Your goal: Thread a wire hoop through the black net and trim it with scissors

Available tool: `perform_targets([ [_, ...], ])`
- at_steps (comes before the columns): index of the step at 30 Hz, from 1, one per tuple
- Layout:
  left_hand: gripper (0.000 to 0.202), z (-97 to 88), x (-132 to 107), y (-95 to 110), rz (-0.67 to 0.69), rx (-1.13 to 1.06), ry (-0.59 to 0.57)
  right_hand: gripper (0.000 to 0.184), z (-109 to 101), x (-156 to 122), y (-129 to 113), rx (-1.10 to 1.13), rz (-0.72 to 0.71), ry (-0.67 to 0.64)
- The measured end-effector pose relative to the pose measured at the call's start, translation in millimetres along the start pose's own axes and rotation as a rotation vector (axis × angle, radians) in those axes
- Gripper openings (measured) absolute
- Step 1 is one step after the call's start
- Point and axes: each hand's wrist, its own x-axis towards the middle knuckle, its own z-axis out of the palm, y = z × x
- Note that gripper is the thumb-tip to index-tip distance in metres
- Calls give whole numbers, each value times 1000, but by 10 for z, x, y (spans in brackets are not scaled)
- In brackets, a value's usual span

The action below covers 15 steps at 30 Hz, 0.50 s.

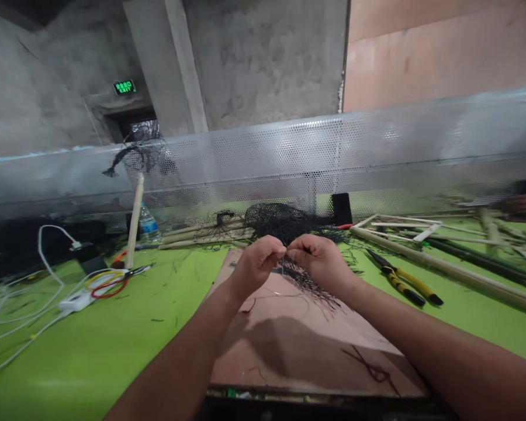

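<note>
My left hand [258, 263] and my right hand [318, 260] meet above a brown board [289, 345], fingers pinched together. Between them they hold a strip of black netting [304, 280] that trails down onto the board. A larger heap of the same black net [284, 222] lies just behind my hands. Both hands are closed on the mesh, thumbs and forefingers almost touching each other.
The green table [92, 351] carries yellow-handled pliers [405, 283], bamboo sticks [442, 266], a wooden frame [398, 225], a water bottle [148, 223], a white power strip with cables [76, 299], scissors [134, 271] and a phone [342, 208]. A perforated metal screen [333, 152] runs behind.
</note>
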Motion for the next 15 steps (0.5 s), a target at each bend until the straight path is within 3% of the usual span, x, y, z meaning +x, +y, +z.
perform_targets([
  [4, 24, -3, -4, 13, -296, -96, -9, 13, -29, 33, 61, -3, 31, -7],
  [6, 25, -19, 5, 30, -354, -83, -6, 13, -52, 49, 86, -12, 56, -2],
  [12, 19, -73, 40, 96, -193, 222, 22, 14, -65, 43, 98, 2, 30, 1],
  [15, 19, -83, 18, 98, -83, 325, 38, 15, -48, 29, 110, 171, 95, -39],
])
